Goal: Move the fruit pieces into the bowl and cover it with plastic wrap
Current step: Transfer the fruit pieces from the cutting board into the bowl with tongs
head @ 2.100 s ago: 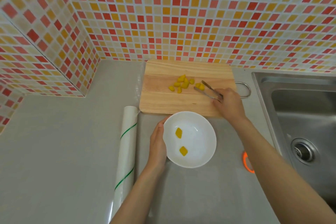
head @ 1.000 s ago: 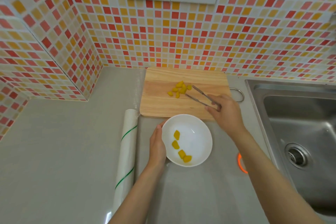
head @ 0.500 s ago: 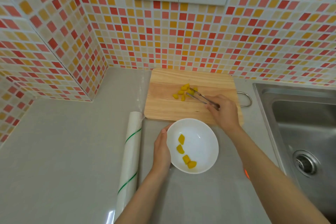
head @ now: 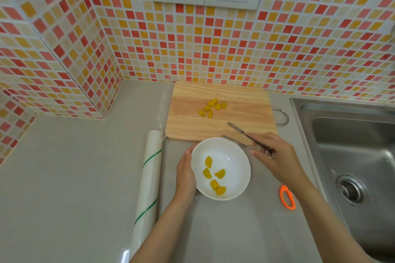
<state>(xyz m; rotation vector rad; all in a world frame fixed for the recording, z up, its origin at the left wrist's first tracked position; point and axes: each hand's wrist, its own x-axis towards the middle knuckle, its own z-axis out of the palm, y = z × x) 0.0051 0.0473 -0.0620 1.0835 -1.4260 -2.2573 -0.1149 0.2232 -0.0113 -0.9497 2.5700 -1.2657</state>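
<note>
Grey counter point(head: 64, 177) under mosaic tile: fruit transfer partway done.

The bowl point(head: 221, 168) now holds five yellow pieces, one more than half a second ago, and the tongs point(head: 241, 134) have come back from the board with tips apart and nothing in them; about seven fruit pieces point(head: 211, 107) wait on the cutting board point(head: 235, 96) beyond the right hand point(head: 275, 156), which pinches the tongs' handles. The left hand point(head: 186, 173) cups the bowl's rim, fingers together. The plastic wrap roll point(head: 147, 181) lies just outside it, untouched.
</note>
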